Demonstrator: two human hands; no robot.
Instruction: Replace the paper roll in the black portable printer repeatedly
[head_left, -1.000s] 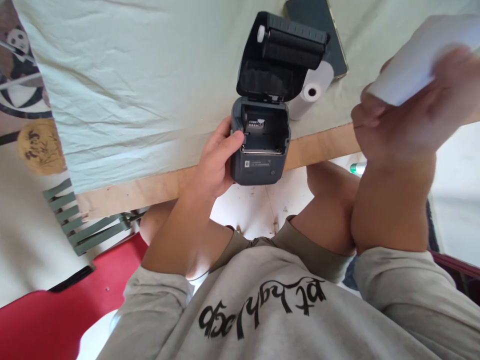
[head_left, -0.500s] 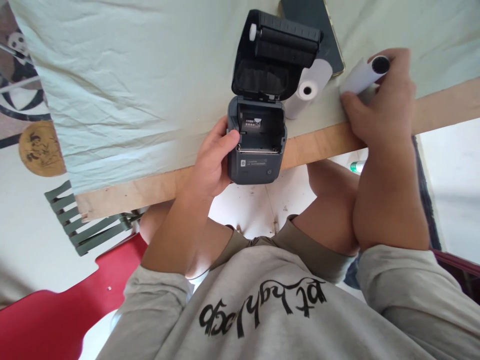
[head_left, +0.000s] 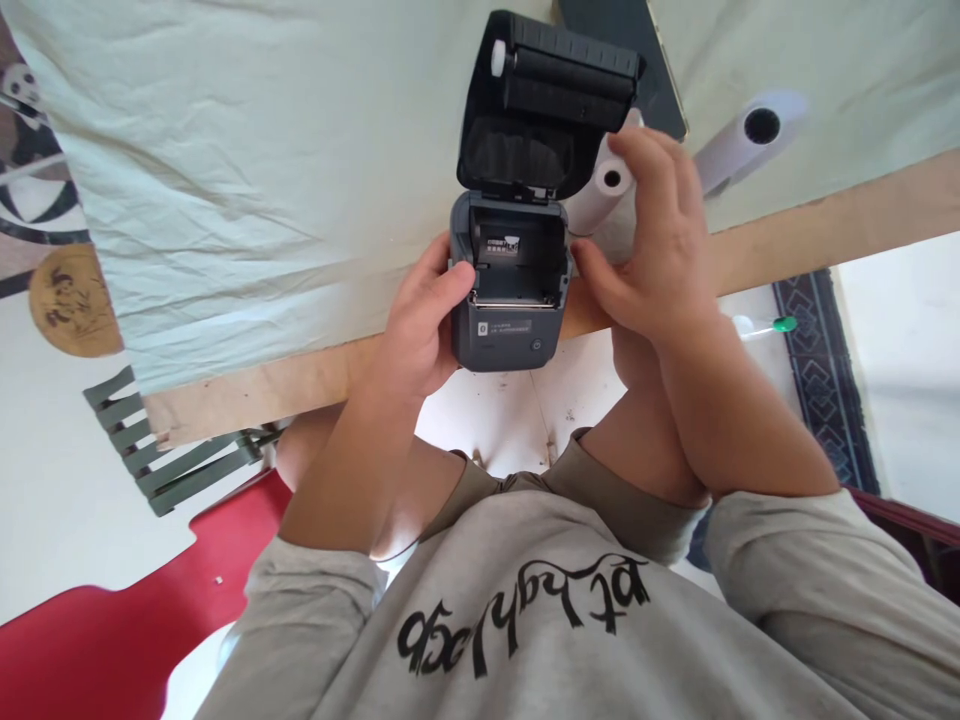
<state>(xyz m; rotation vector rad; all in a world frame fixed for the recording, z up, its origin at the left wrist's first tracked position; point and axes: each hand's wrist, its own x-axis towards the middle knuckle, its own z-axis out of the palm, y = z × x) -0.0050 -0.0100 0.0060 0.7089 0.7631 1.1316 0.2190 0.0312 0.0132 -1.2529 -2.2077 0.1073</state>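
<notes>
My left hand point(head_left: 425, 320) grips the left side of a dark grey portable label printer point(head_left: 508, 335), its thumb over the edge of the bay. The printer's lid point(head_left: 551, 105) is swung up, and the paper bay shows no roll. Just right of the printer, a white paper roll point(head_left: 600, 195) with a small dark core lies on the table. My right hand point(head_left: 652, 225) is beside that roll, thumb and fingers spread apart around its near end. Farther right lies another white roll point(head_left: 724, 150) with a wider black core, apart from both hands.
A dark flat case-like object point(head_left: 622, 50) lies behind the lid. The pale green cloth point(head_left: 262, 180) covers the table up to its bare wooden edge point(head_left: 832, 215). At left are a round wooden stool top point(head_left: 73, 300), a green slatted seat point(head_left: 180, 440) and a red chair point(head_left: 112, 630).
My right hand has let go of the wider-cored roll and moved left to the small-cored roll by the printer. My left hand still holds the printer.
</notes>
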